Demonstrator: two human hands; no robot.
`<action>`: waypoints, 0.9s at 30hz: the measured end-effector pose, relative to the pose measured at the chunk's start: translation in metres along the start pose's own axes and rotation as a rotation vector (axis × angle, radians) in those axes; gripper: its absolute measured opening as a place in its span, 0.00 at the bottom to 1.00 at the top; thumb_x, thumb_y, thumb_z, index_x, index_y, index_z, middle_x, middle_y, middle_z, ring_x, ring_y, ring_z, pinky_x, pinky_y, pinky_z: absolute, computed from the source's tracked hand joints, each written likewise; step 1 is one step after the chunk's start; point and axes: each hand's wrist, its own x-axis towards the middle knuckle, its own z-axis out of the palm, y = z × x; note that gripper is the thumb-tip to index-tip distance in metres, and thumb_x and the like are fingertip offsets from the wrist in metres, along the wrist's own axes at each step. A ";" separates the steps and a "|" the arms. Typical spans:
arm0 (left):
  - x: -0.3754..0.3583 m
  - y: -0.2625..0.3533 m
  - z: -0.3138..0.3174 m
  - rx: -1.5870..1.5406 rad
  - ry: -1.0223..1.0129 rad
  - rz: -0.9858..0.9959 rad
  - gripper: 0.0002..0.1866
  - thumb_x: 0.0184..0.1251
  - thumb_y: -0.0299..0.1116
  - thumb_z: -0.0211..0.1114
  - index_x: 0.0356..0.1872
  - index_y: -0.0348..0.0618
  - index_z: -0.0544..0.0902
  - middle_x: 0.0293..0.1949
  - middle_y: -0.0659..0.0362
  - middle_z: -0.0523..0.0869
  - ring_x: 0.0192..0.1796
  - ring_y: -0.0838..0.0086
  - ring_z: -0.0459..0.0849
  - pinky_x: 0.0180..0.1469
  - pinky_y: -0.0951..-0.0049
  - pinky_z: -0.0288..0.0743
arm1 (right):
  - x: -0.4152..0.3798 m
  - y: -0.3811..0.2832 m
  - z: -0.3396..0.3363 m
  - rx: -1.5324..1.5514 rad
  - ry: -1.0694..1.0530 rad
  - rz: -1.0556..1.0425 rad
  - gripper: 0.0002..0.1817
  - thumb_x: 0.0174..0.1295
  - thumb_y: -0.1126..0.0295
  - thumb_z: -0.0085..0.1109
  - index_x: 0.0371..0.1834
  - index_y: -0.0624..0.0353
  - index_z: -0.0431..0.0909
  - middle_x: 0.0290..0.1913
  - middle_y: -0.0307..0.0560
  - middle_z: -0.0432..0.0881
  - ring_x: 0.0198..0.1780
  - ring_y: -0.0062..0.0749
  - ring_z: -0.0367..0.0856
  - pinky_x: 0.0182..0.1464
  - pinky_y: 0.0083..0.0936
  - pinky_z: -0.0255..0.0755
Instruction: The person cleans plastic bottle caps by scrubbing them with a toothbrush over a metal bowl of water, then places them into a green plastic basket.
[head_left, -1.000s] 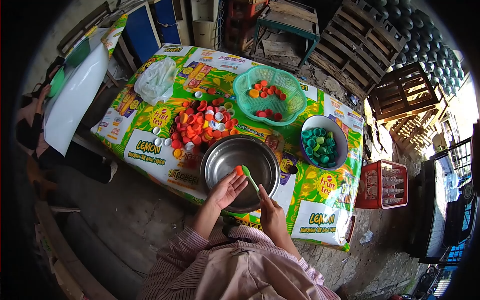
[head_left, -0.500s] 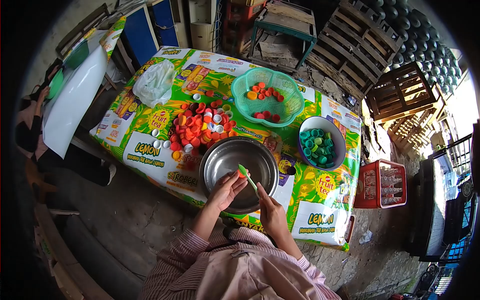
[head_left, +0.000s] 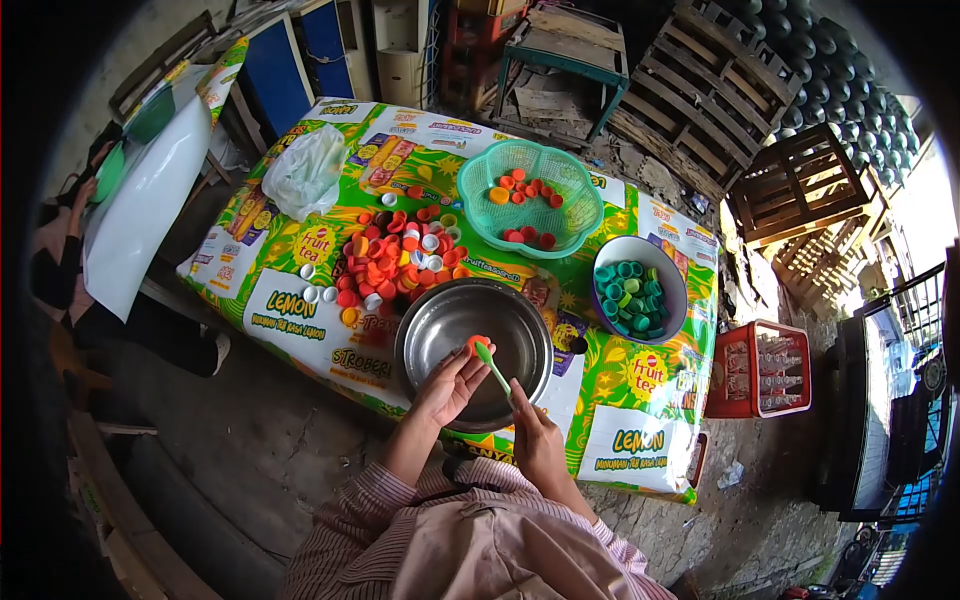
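Note:
My left hand (head_left: 447,388) pinches an orange-red bottle cap (head_left: 474,342) above a steel basin (head_left: 432,328). In my right hand (head_left: 538,435) is a slim brush with a green head and pale handle, which looks like a toothbrush (head_left: 496,371). Its head touches or lies right by the cap; the bristles are hidden. Behind the basin lies a loose heap of bottle caps (head_left: 385,258), mostly red and orange, some white. A mint-green plastic basket (head_left: 480,205) holds several red and orange caps. Green caps (head_left: 632,300) fill much of a white and purple bowl (head_left: 672,270).
A printed plastic cover (head_left: 640,430) lies over the table. A clear plastic bag (head_left: 305,172) rests at its far left, and a dark cap (head_left: 578,345) sits right of the basin. On the floor at right stands a red bottle crate (head_left: 735,385). Another person's hand (head_left: 85,190) shows at far left.
The brush head has shifted slightly down and right against the cap, and more of the cap's face shows. Both hands stay over the basin; the whole view has shifted slightly.

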 end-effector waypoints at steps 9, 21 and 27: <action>0.000 0.000 0.002 0.008 -0.140 0.007 0.10 0.70 0.31 0.54 0.48 0.39 0.76 0.51 0.55 0.80 0.57 0.69 0.77 0.62 0.67 0.72 | 0.007 0.008 -0.009 0.153 0.047 0.026 0.30 0.61 0.81 0.48 0.69 0.51 0.59 0.43 0.66 0.80 0.37 0.55 0.81 0.40 0.35 0.74; 0.004 -0.002 -0.006 0.117 -0.242 0.024 0.09 0.69 0.28 0.53 0.48 0.44 0.75 0.41 0.59 0.81 0.47 0.75 0.80 0.54 0.68 0.76 | 0.017 0.001 -0.015 0.338 -0.096 0.148 0.27 0.64 0.79 0.45 0.68 0.50 0.61 0.24 0.50 0.74 0.29 0.17 0.63 0.34 0.16 0.62; -0.003 0.011 0.004 0.352 -0.190 0.124 0.10 0.67 0.28 0.58 0.48 0.45 0.72 0.46 0.61 0.79 0.47 0.76 0.81 0.43 0.80 0.75 | 0.012 0.009 -0.033 0.340 -0.244 0.274 0.27 0.64 0.79 0.45 0.68 0.50 0.62 0.46 0.62 0.81 0.45 0.28 0.81 0.46 0.22 0.70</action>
